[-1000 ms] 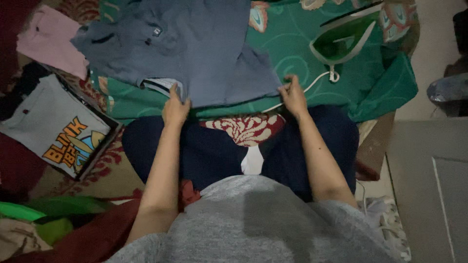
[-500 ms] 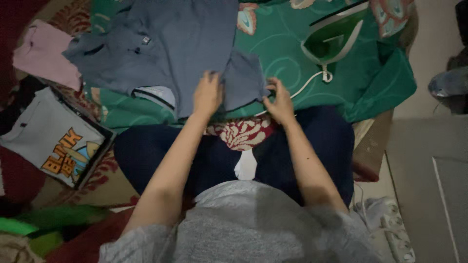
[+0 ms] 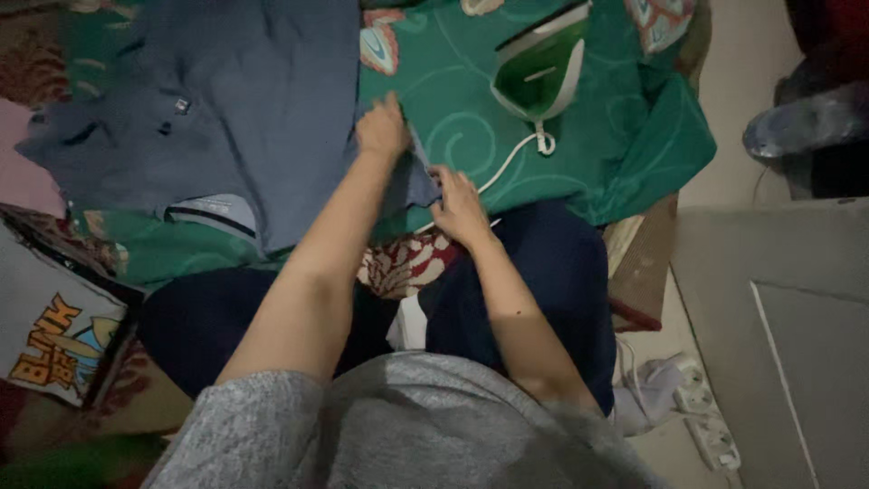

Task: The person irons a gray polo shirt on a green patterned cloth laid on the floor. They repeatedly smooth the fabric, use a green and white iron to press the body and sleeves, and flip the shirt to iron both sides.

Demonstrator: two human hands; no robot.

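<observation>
**Pinning a blue polo shirt flat on a green patterned cloth**

Pressing down with left hand (image 3: 382, 129) on the right edge of the blue polo shirt (image 3: 244, 118), fingers closed over the fabric, apparently to hold the fold in place. Right hand (image 3: 460, 206) at the lower corner, fingers curled and pinching the hem. Shirt spread flat on green patterned cloth (image 3: 471, 118), soft knit, slightly creased, collar towards the left. Green-and-white iron (image 3: 541, 74) parked just beyond, apart from the shirt, white cord (image 3: 511, 158) trailing towards the right hand. Grey printed T-shirt (image 3: 54, 337) folded at far left. White power strip (image 3: 701, 417) on the floor.
</observation>
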